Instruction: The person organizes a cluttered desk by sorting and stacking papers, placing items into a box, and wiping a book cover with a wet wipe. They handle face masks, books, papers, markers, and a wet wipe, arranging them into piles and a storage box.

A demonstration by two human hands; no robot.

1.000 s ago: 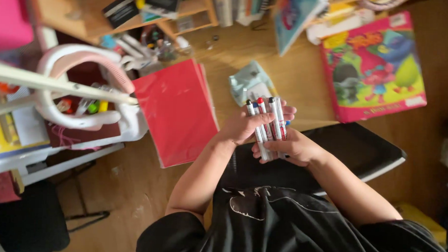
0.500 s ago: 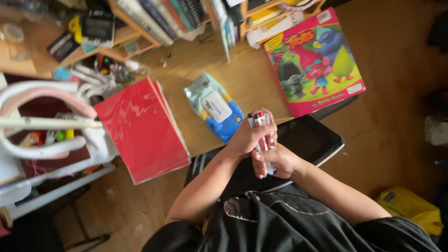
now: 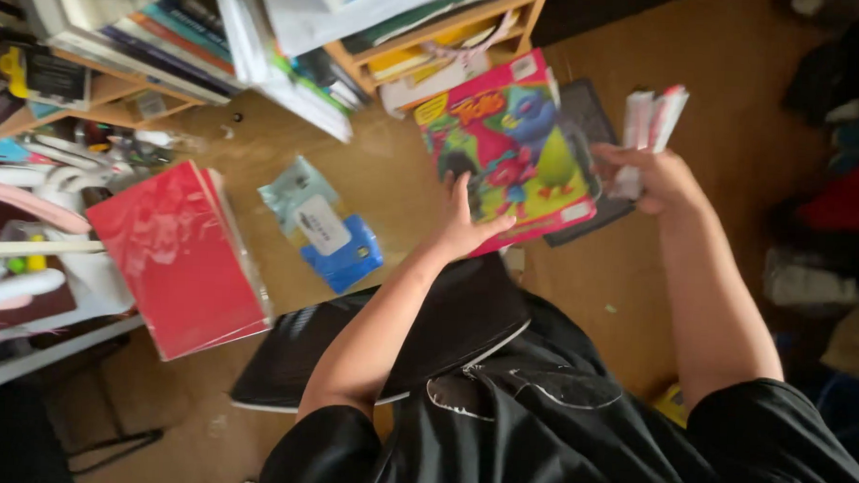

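While the right hand (image 3: 662, 178) is clenched around a bunch of markers (image 3: 648, 125) held upright, the left hand (image 3: 468, 224) lies spread and released on the near edge of a colourful picture book (image 3: 509, 144) between the hands; left of the left hand lie a blue packet (image 3: 339, 243) and a red folder (image 3: 181, 257) on the wooden floor (image 3: 394, 174); a black board (image 3: 445, 328) lies under the left forearm.

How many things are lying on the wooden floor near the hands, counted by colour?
Red: 1, the red folder
Blue: 1, the blue packet
Black: 1, the black board
Many colours: 1, the cartoon book under the left hand
Total: 4
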